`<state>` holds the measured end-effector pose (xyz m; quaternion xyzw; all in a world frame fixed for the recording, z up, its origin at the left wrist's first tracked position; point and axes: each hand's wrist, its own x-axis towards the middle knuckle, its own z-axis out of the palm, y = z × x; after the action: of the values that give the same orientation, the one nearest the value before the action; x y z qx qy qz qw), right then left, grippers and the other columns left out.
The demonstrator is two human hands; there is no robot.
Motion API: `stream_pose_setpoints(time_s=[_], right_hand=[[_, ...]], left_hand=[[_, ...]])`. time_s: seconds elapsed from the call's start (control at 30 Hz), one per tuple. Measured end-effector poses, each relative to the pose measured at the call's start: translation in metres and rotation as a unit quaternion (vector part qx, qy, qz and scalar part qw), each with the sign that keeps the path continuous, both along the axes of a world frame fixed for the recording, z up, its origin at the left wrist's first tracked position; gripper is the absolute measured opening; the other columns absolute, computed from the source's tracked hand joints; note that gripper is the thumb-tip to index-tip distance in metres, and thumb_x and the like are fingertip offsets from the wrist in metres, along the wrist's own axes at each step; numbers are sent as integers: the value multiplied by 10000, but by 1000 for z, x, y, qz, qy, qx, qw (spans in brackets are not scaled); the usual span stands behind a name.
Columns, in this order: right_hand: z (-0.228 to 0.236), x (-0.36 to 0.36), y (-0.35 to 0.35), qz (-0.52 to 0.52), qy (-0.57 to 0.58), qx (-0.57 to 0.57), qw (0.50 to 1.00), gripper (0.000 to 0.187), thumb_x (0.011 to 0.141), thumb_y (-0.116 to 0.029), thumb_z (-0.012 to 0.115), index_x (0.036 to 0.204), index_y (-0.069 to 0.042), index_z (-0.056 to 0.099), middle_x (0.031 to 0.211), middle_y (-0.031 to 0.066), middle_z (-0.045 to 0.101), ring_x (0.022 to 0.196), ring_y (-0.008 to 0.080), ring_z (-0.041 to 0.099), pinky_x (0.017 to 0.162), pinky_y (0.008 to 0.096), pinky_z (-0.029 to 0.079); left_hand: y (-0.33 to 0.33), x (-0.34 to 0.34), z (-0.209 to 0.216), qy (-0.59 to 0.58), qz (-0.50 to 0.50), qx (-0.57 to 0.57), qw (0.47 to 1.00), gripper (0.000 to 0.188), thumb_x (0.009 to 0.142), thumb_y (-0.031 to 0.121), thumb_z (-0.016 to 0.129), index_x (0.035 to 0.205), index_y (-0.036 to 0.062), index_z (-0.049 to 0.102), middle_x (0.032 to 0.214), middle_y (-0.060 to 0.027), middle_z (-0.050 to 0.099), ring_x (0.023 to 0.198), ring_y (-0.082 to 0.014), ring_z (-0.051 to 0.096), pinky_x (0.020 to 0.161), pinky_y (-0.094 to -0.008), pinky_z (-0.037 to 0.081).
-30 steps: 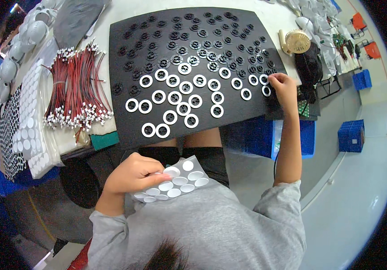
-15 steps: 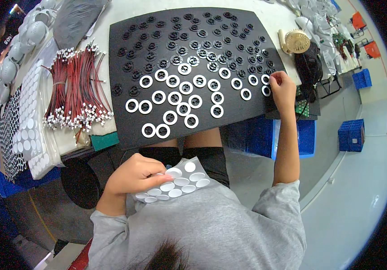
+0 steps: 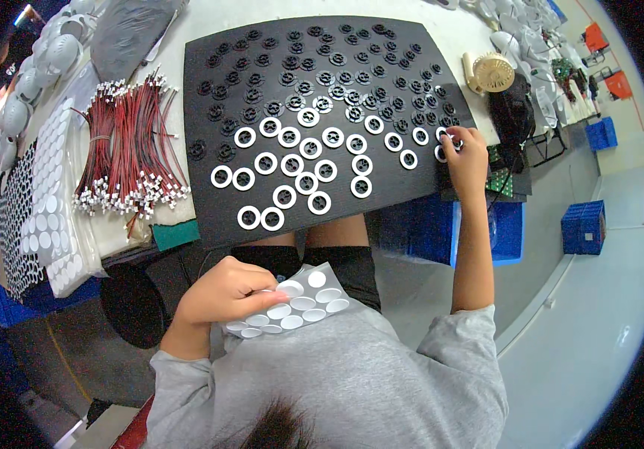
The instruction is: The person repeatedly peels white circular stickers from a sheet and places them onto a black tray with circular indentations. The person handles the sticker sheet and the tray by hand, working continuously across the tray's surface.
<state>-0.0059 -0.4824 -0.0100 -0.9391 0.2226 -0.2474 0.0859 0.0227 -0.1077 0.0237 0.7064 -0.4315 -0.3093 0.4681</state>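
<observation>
A clear sheet of white round stickers point(image 3: 303, 303) hangs over my lap, pinched between the thumb and fingers of my left hand point(image 3: 228, 295). At the right edge of the black board point(image 3: 397, 179), my right hand point(image 3: 466, 159) bends its thumb and fingertips around a white-ringed black disc point(image 3: 442, 133), partly covering it. Another white-ringed disc point(image 3: 440, 153) lies beside the thumb. Several more discs with white rings point(image 3: 310, 148) spread over the board's near half. Plain black discs point(image 3: 289, 78) fill the far half.
Bundled red and black wires point(image 3: 124, 146) with white connectors lie left of the board, beside sticker sheets point(image 3: 53, 224). A small beige fan point(image 3: 492, 72) stands to the right. Below the table's right side is a blue bin point(image 3: 509, 232). White rounded housings point(image 3: 60, 52) line the far left.
My right hand has moved slightly left and down onto the white-ringed discs at the board's edge, its fingers less tightly curled. The left hand and its sheet stay put.
</observation>
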Motion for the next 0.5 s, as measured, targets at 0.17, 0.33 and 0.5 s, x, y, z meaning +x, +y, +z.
stream_pose_setpoints(time_s=[0.17, 0.33, 0.5], right_hand=[[1, 0, 1, 2, -32, 7, 999, 122, 717, -155, 597, 801, -67, 607, 802, 96, 547, 790, 264, 513, 708, 352, 406], [1, 1, -3, 40, -38, -46, 997, 110, 720, -135, 587, 796, -58, 606, 795, 89, 553, 787, 262, 511, 710, 349, 406], [-3, 4, -9, 48, -46, -44, 997, 95, 708, -101, 579, 788, -57, 604, 780, 88, 564, 784, 262, 510, 708, 348, 406]], left_hand=[[0, -2, -2, 4, 3, -10, 1000, 219, 715, 168, 616, 560, 32, 541, 470, -74, 462, 388, -192, 466, 373, -293, 325], [2, 2, 3, -2, -28, 25, 999, 209, 742, 183, 606, 651, -4, 586, 538, -95, 529, 437, -181, 505, 416, -267, 374], [2, 2, 2, 0, -31, 18, 999, 210, 743, 184, 605, 648, -3, 585, 533, -93, 523, 433, -180, 500, 415, -267, 370]])
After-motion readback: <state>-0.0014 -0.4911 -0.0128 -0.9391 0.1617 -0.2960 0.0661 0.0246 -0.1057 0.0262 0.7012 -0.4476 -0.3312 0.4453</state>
